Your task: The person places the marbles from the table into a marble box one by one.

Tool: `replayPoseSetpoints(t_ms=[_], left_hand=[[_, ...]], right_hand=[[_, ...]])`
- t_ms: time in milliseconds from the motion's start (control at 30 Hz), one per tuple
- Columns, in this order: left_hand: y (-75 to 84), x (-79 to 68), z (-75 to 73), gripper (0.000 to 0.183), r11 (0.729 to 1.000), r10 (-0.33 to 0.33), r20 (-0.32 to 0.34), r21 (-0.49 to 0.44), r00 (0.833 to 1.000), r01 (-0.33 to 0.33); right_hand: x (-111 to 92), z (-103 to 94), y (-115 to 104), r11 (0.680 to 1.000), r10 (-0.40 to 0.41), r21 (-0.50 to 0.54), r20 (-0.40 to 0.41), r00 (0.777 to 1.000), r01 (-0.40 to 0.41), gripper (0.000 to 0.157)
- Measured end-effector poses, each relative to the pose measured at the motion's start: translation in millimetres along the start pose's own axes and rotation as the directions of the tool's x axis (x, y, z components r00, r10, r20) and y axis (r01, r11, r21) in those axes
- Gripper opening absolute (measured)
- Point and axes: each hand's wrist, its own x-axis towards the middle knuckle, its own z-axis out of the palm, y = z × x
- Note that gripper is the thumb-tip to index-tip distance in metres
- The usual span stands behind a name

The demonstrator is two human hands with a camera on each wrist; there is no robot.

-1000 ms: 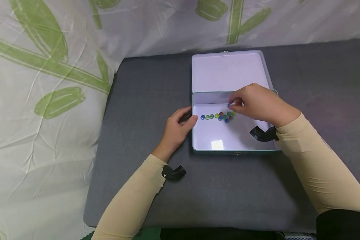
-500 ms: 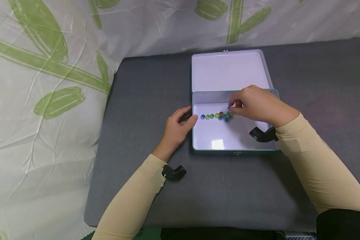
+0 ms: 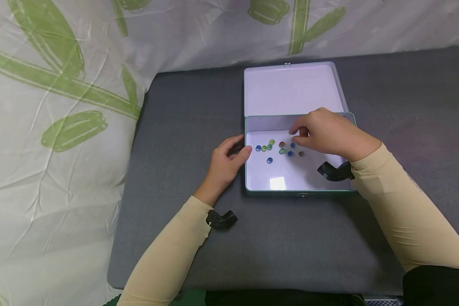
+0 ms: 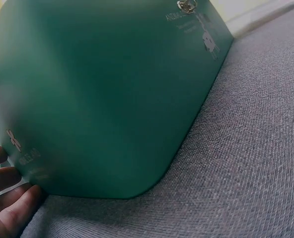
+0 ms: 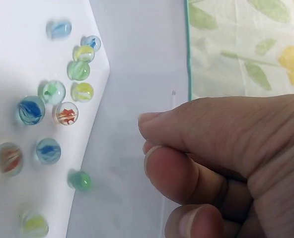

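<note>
Several glass marbles [image 5: 48, 150] with blue, green, yellow and red swirls lie scattered on the white floor of an opened tin box [image 3: 313, 182]. Over them, inside the box, hovers my right hand [image 3: 327, 131]. Its thumb and index finger stand a little apart in the head view, with nothing between them. A blue marble [image 3: 293, 145] lies just below those fingertips. My left hand [image 3: 225, 163] rests at the box's left side, thumb at the rim. In the left wrist view, its fingers [image 4: 18, 208] touch the green outer wall [image 4: 112, 124] near the bottom.
The white-lined lid [image 3: 292, 91] lies folded back behind the box. Grey cloth covers the table [image 3: 187, 127]. A pale curtain with green leaf print [image 3: 206, 38] hangs along the back and left edges.
The right hand has let go of a blue marble, which dropped among the others. The clustered marbles have spread apart, one blue one rolling toward the front. The left hand stays in place.
</note>
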Motion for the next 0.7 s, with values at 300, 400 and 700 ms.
replayPoseSetpoints(t_ms=[300,400,700], left_hand=[[-0.1,-0.2,-1.0,0.054,1.000,0.003,-0.001,-0.015,1.000,-0.003],[-0.6,0.1,-1.4,0.052,1.000,0.003,-0.004,-0.026,1.000,-0.003],[-3.0,-0.3,-3.6,0.052,1.000,-0.013,-0.013,-0.013,1.000,0.013]], right_hand=[[1.4,0.1,-1.0,1.000,-0.004,0.018,-0.008,1.000,0.004,0.008],[0.7,-0.5,-1.3,1.000,-0.006,0.018,-0.018,1.000,0.007,0.008],[-4.6,-7.0,-0.4,1.000,0.006,0.016,-0.039,0.999,-0.005,0.011]])
